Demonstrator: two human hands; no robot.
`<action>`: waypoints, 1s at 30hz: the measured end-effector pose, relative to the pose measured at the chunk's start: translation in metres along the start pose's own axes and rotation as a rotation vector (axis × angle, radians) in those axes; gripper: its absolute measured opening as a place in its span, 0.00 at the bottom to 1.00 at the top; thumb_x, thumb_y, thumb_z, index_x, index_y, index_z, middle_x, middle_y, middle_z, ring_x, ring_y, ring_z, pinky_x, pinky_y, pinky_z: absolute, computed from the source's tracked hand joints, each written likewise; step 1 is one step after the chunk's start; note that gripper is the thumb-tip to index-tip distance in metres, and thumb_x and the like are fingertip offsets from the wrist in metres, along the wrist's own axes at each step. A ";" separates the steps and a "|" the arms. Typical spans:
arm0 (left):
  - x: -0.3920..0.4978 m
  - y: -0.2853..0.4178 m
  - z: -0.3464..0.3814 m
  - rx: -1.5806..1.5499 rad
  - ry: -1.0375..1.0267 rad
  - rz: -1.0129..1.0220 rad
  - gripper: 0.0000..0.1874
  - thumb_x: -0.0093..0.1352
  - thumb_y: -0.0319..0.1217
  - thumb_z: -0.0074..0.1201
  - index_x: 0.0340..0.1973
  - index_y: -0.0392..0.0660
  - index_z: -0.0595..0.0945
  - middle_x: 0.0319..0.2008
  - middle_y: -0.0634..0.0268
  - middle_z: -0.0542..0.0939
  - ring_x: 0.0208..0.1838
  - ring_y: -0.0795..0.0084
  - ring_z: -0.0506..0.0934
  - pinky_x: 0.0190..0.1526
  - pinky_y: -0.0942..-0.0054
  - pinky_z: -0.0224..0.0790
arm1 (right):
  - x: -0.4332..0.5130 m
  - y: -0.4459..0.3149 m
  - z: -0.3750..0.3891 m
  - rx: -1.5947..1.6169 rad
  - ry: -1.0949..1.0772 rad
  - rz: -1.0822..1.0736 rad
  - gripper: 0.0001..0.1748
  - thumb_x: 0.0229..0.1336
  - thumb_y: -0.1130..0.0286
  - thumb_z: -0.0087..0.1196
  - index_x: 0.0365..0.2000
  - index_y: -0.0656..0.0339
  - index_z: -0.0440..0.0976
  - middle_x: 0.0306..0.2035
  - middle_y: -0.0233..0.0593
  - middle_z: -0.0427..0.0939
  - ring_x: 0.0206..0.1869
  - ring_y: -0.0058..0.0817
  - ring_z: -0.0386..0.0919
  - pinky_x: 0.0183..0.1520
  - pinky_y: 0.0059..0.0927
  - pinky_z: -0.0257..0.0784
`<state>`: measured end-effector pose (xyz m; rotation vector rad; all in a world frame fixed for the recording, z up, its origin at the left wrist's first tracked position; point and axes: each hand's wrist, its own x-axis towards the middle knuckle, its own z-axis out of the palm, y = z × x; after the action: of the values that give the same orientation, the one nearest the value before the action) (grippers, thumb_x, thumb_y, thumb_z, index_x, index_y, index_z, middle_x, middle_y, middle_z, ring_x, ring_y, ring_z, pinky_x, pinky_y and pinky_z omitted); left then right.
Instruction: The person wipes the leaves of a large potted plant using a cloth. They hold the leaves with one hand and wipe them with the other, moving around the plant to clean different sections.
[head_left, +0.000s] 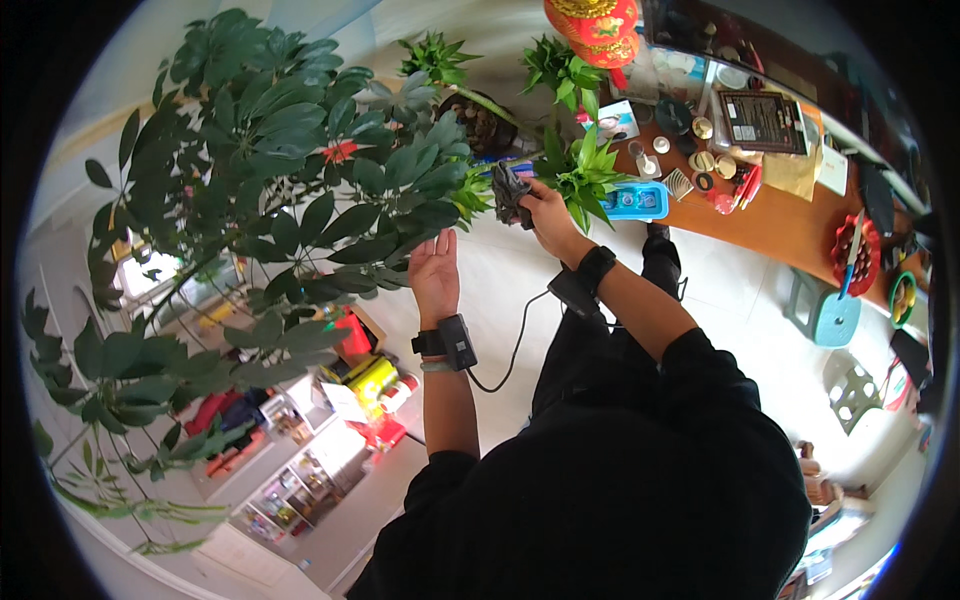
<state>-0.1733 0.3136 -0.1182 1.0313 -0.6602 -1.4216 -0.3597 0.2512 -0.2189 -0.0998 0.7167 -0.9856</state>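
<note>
A crumpled dark grey cloth (512, 196) is gripped in my right hand (553, 219). Close to that hand are the bright green leaves (583, 171) of a potted stalk. My left hand (435, 271) is turned palm up, its fingers extended and nothing visible in the palm. Its fingertips lie at the edge of a dark glossy leaf (431, 216); whether they touch it I cannot tell. This leaf belongs to a large umbrella plant (285, 142) that fills the left side. Each wrist wears a black strapped device.
At the right, a brown wooden table (795, 236) carries jars, papers and a red dish (855, 244) with a knife across it. A blue tray (637, 200) sits near the green leaves. Below the table stands a teal stool (836, 319). A red lantern (596, 30) hangs above.
</note>
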 end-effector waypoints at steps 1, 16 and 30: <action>0.010 -0.001 0.000 0.039 0.086 -0.051 0.23 0.60 0.12 0.41 0.52 0.35 0.73 0.54 0.59 0.75 0.63 0.63 0.69 0.72 0.58 0.49 | 0.005 0.003 0.000 0.040 0.014 -0.007 0.18 0.59 0.79 0.46 0.50 0.66 0.72 0.34 0.35 0.79 0.28 0.21 0.74 0.28 0.21 0.65; 0.063 -0.051 -0.072 0.876 0.300 0.210 0.16 0.72 0.23 0.45 0.55 0.37 0.71 0.59 0.63 0.70 0.58 0.74 0.68 0.61 0.74 0.58 | 0.047 0.093 0.017 0.386 0.035 -0.236 0.17 0.60 0.79 0.43 0.49 0.63 0.71 0.40 0.33 0.77 0.38 0.24 0.74 0.39 0.27 0.71; 0.120 -0.049 -0.082 0.459 0.189 0.094 0.25 0.70 0.38 0.55 0.58 0.43 0.65 0.56 0.63 0.66 0.67 0.64 0.59 0.70 0.61 0.49 | 0.068 0.108 0.012 0.366 0.019 -0.230 0.20 0.59 0.78 0.45 0.52 0.64 0.70 0.41 0.30 0.77 0.40 0.19 0.73 0.44 0.22 0.69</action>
<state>-0.1134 0.2181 -0.2218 1.4521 -0.9057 -1.0959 -0.2508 0.2566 -0.2862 0.1506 0.5390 -1.3249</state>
